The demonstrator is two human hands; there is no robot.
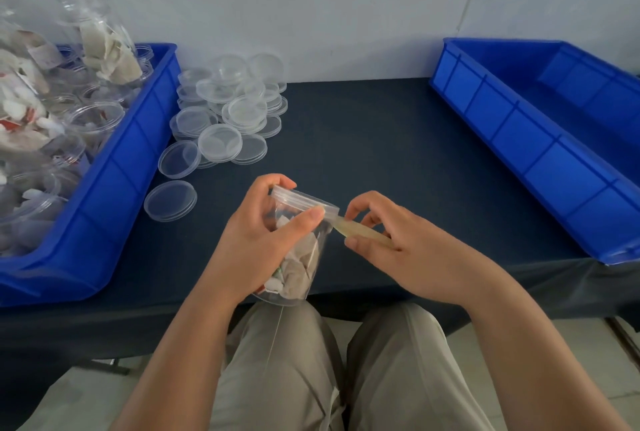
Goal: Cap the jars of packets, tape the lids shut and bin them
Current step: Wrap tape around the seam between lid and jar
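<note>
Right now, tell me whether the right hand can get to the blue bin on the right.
Probably yes. Only bare dark table lies between the right hand and the right bin. But that hand is pinching the tape strip on the jar, so it would need to let go first.

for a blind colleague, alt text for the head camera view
A person's left hand grips a capped jar of packets while the right hand holds a tape strip at its lid. On the table, a blue bin of open jars and loose lids lie left, another blue bin right.
</note>
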